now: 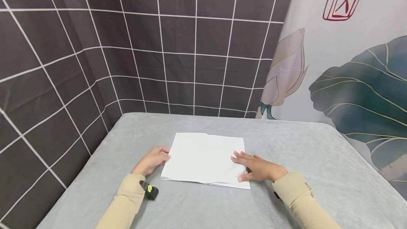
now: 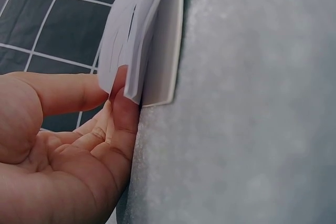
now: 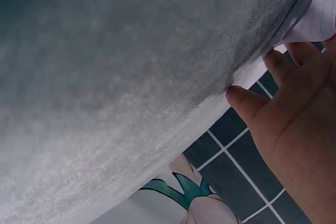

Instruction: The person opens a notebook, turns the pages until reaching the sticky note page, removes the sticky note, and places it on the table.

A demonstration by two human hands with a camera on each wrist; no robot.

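Observation:
An open notebook (image 1: 200, 158) with white pages lies on the grey-covered table. At its left edge my left hand (image 1: 154, 160) pinches page edges between thumb and fingers. Close up in the left wrist view, several loose sheets (image 2: 118, 40) fan apart above the lower pages and cover (image 2: 165, 61), with the thumb over them and a finger beneath. Spread across the right page's outer edge, my right hand (image 1: 259, 168) rests with its fingers extended. Part of that hand (image 3: 299, 108) and a lined page corner (image 3: 317, 19) show in the right wrist view.
The table's grey cloth (image 1: 305, 158) extends around the notebook on all sides. A dark curtain with white grid lines (image 1: 178, 34) hangs behind and to the left. To the right hangs a pale curtain (image 1: 318, 52) with leaf and flower prints.

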